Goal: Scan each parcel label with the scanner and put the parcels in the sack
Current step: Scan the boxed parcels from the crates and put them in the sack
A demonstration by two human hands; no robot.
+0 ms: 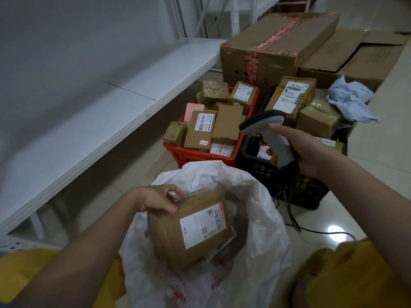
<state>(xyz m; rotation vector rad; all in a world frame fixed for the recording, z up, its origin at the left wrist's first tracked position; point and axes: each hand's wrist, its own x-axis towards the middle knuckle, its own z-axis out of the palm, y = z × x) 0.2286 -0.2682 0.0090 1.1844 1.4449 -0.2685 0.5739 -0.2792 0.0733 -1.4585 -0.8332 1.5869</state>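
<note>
A: Left hand (pixel 159 200)?

B: Fingers curled over the top edge of a brown taped parcel (pixel 191 230), holding it tilted, label up, right over the open mouth of the white sack (pixel 262 218). Partly inside the mouth already, I'd say.

A: Right hand (pixel 304 150)?

B: Wrapped round the handle of the grey scanner (pixel 266 134), thumb on top, nose pointing away toward the crates, not at the held parcel.

A: How does the parcel handle?

B: Looks like stiff cardboard under glossy tape, so probably slick on the faces. One hand carries it, so likely light. Best grip is at an edge or corner, as now. Nothing suggests fragile, can't confirm.

A: Sack?

B: Thin, crinkly plastic with red print, floppy. The mouth may sag shut with nobody holding it.

A: Further out?

B: Red crate (pixel 200 154) full of small boxy cartons, some with white labels. Black crate (pixel 289 185) beside it, more parcels, scanner cable trailing down its front. Big taped cartons (pixel 278 47) behind, pale crumpled cloth (pixel 351 101), white shelf board (pixel 111 112) to the left, glossy tile floor.
</note>
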